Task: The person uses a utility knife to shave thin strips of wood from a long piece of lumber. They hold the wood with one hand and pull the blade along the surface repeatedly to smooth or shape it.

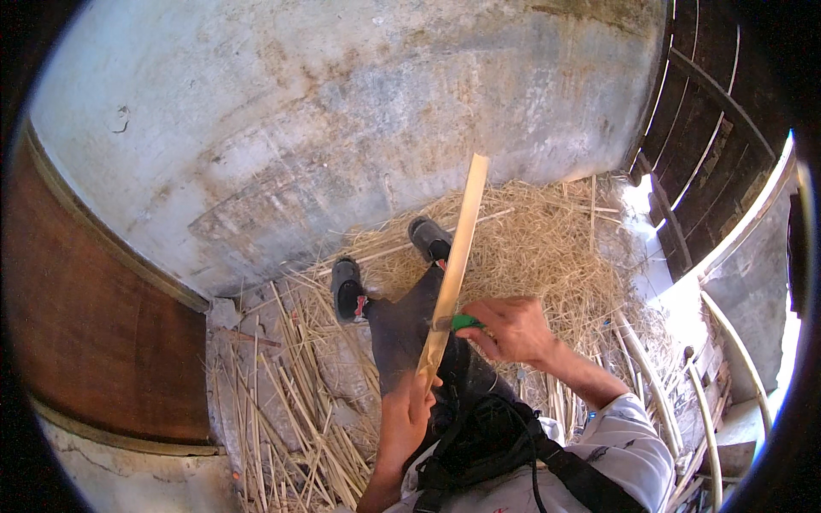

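Note:
A long, flat, pale strip [463, 244], which looks like split bamboo, slants up and away from my lap. My left hand [407, 416] is closed around its near end. In my right hand [513, 328] is a knife with a green handle [466, 321]. The short dark blade [440, 324] lies across the strip, touching it or just over it, a little beyond my left hand. The strip's far end rises free in front of the wall.
Thin pale sticks [295, 385] litter the floor at the left. A heap of shavings [547, 256] spreads beyond my shoes [346, 289]. A stained wall [385, 111] stands ahead, a brown door [103, 316] at left, a plank door [710, 111] at right. Long poles [650, 376] lie at lower right.

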A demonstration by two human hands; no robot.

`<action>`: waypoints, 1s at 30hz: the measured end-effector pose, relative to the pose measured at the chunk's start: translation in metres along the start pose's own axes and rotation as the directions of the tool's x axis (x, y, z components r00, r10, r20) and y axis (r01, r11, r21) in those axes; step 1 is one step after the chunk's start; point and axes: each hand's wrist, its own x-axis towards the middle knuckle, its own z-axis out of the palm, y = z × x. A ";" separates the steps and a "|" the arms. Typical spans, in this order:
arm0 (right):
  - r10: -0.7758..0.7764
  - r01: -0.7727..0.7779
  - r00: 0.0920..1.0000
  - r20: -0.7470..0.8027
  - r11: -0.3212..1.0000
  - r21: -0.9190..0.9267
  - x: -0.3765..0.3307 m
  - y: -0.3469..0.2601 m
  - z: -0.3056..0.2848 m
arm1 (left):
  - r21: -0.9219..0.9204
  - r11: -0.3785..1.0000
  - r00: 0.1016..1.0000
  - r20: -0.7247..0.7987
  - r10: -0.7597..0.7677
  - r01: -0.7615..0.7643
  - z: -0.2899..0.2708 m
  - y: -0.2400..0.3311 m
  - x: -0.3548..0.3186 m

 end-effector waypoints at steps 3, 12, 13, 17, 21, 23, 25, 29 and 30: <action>0.287 -0.304 0.949 -0.134 0.943 -0.136 0.005 0.035 -0.008 | 0.094 0.993 0.996 -0.031 0.081 -0.077 0.007 -0.013 -0.007; 0.580 -0.581 0.801 -0.147 0.813 0.039 -0.003 0.097 -0.039 | 0.009 0.999 0.999 -0.031 -0.043 0.044 0.005 -0.039 -0.020; 0.533 -0.529 0.840 -0.100 0.846 0.063 -0.005 0.085 -0.028 | -0.019 0.998 0.998 -0.042 -0.054 0.053 0.004 -0.035 -0.016; 0.281 -0.274 0.960 -0.008 0.941 0.199 -0.015 0.037 -0.004 | -0.027 0.999 0.998 -0.053 0.033 -0.034 0.003 -0.030 -0.004; 0.057 -0.061 0.998 0.023 0.965 0.253 -0.007 0.004 -0.002 | -0.094 0.994 0.998 -0.034 0.058 -0.061 0.004 -0.017 0.002; 0.017 -0.026 0.999 0.037 0.972 0.236 -0.007 -0.002 0.000 | -0.122 0.991 0.998 -0.031 0.054 -0.057 0.006 -0.010 0.002; -0.005 -0.003 0.999 0.033 0.973 0.229 -0.007 -0.004 0.002 | -0.078 0.996 0.999 -0.005 0.041 -0.042 0.006 -0.008 0.002; -0.024 0.019 1.000 0.016 0.975 0.223 -0.007 -0.007 0.003 | 0.045 0.994 0.994 -0.038 0.103 -0.102 0.013 -0.001 0.001; -0.030 0.025 0.999 0.017 0.976 0.216 -0.006 -0.008 0.002 | 0.057 0.992 0.992 -0.054 0.113 -0.110 0.014 0.001 0.000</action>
